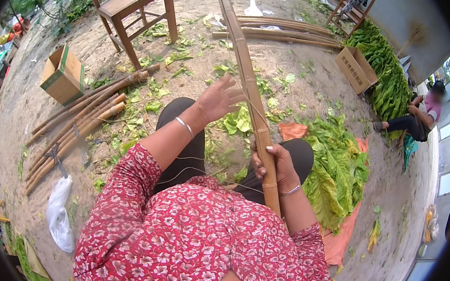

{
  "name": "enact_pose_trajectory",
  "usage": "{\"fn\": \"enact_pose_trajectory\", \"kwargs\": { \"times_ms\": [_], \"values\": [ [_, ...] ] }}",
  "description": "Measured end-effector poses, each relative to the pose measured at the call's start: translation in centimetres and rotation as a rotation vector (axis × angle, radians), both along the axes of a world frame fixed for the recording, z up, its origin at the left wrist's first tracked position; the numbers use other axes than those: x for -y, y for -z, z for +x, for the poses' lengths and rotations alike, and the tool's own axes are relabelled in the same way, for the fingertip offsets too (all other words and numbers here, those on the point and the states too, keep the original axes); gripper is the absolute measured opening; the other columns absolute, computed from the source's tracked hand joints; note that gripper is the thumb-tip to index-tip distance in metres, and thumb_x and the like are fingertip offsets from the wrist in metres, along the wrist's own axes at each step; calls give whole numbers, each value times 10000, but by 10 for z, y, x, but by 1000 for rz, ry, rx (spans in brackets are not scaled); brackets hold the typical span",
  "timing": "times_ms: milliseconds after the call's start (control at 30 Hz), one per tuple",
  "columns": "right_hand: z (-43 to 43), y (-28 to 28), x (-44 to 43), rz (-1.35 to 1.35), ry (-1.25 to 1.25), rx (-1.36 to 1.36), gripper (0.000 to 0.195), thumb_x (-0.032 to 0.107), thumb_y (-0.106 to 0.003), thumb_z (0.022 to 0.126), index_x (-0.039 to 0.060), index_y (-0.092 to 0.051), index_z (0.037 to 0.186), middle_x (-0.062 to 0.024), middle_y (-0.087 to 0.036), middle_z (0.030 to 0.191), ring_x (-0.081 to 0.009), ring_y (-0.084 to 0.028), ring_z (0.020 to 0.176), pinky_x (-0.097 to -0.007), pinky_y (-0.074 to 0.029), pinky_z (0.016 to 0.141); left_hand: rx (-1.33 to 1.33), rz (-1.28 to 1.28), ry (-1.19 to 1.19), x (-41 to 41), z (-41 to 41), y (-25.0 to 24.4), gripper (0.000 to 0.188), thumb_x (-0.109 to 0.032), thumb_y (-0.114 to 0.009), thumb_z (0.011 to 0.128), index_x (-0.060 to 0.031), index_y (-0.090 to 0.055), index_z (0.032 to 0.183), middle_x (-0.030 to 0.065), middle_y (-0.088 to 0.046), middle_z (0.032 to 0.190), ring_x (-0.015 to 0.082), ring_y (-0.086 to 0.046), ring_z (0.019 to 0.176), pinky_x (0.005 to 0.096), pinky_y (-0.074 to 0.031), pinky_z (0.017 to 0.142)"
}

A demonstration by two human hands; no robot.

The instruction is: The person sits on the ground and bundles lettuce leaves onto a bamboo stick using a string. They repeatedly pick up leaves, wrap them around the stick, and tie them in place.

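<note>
A long bamboo pole [243, 58] slants from my lap up past the top of the view. My right hand [274, 165] is wrapped around its lower part, above my right thigh. My left hand [221, 99] hangs in the air just left of the pole, its fingers spread and holding nothing that I can see. Thin string [255, 108] is wound on the pole between the two hands, and more string [190, 169] trails loosely across my lap. Beside my right knee lies a heap of large yellow-green leaves [332, 172], which look like tobacco, on an orange sheet [338, 246].
Bamboo poles [77, 127] lie bundled at the left near a cardboard box [63, 74] and a white plastic bag [60, 214]. A wooden chair [134, 2] stands ahead. Farther off are more poles [282, 35], another box [355, 69], banked leaves [387, 74] and a seated person [422, 111].
</note>
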State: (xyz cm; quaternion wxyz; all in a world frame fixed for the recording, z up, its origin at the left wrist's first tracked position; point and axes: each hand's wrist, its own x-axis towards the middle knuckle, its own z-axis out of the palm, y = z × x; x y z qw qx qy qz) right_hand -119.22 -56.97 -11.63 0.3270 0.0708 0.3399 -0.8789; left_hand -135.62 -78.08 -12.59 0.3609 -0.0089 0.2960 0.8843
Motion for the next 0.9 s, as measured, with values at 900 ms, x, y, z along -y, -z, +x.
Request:
{"fn": "enact_pose_trajectory", "kwargs": {
  "times_ms": [900],
  "values": [
    [103, -26, 7, 1423, -300, -528, 595, 345, -712, 793, 16, -447, 1211, -274, -628, 987, -410, -625, 961, -428, -489, 783, -535, -709, -390, 71, -210, -219, 183, -151, -443, 973, -41, -589, 963, 46, -621, 713, 92, -574, 574, 250, -526, 516]
  ]
}}
